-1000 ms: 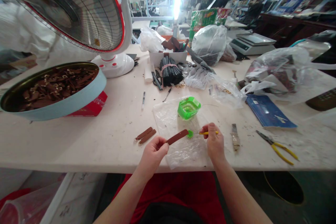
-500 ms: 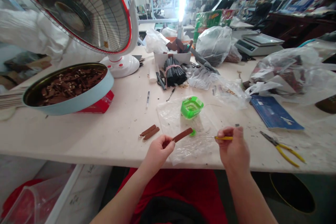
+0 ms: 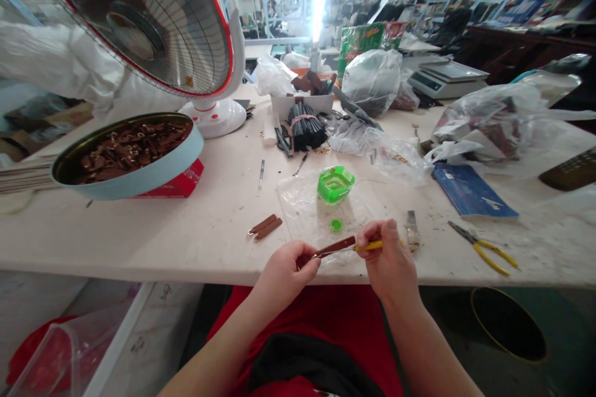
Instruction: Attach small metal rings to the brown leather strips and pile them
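My left hand [image 3: 289, 268] pinches a brown leather strap [image 3: 339, 245] near the table's front edge. In my right hand [image 3: 388, 260] is a thin needle-like tool with a yellow handle [image 3: 370, 246]. Its metal shaft lies along the strap, with the tip close to my left fingertips; whether it touches the strap I cannot tell. Behind the strap sit a small green cap [image 3: 336, 224] and a green plastic container [image 3: 335, 185], both on a clear plastic sheet [image 3: 298, 205]. Two brown straps with metal rings [image 3: 266, 227] lie to the left.
A round tin [image 3: 139, 181] full of brown pieces rests on a red box beside a fan [image 3: 212, 115]. Yellow-handled pliers [image 3: 484, 247] and a blue booklet [image 3: 472, 192] lie at right. Bundled black strips [image 3: 306, 129], plastic bags [image 3: 372, 80] and a scale [image 3: 447, 79] stand behind.
My right hand has come left and the tool's shaft has moved from beside the green cap onto the strap. My left hand has drawn the strap slightly nearer, away from the cap.
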Motion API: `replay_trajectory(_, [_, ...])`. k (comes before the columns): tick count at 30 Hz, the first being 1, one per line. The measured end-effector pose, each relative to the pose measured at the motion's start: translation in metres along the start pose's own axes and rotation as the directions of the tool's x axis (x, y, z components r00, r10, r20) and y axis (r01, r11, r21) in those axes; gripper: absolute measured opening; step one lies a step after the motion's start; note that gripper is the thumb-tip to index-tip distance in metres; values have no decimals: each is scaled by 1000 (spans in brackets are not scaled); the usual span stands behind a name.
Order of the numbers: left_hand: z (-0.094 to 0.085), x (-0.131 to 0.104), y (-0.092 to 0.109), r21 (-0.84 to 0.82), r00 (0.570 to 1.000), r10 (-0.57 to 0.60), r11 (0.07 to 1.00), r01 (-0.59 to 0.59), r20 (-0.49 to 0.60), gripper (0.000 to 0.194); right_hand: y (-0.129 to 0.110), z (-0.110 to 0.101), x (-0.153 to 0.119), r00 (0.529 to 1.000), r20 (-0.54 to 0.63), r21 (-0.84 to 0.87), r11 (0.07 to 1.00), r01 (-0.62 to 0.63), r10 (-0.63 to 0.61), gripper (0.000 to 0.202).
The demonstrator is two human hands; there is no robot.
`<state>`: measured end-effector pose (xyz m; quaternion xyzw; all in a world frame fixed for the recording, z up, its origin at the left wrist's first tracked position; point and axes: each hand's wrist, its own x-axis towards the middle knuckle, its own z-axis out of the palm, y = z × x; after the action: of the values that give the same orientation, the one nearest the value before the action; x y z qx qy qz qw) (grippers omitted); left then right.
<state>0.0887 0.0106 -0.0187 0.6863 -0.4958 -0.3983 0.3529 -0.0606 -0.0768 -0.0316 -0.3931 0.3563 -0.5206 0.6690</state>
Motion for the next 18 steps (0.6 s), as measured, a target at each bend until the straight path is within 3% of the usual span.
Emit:
replay_trajectory(6, [1,-5,3,-18,1000,-9,1000,9,-1,14,1,0,-2,996,-4,65,994,-87,88,41])
replay_trajectory(12, [8,-8,0,-356,996,-87,931,83,6,11,10,0,4,952,10,234,925,-301,307,40])
replay_trajectory(14, [9,-8,-2,-442,992,-125,892,97,-35,11,7,-4,6,957,-31,274,923,-270,290,41])
replay_trajectory(18, [3,-7,-6,-511,973,-161,858,55,-164,11,-8,-9,2,987,-110,245,966,-86,116,42])
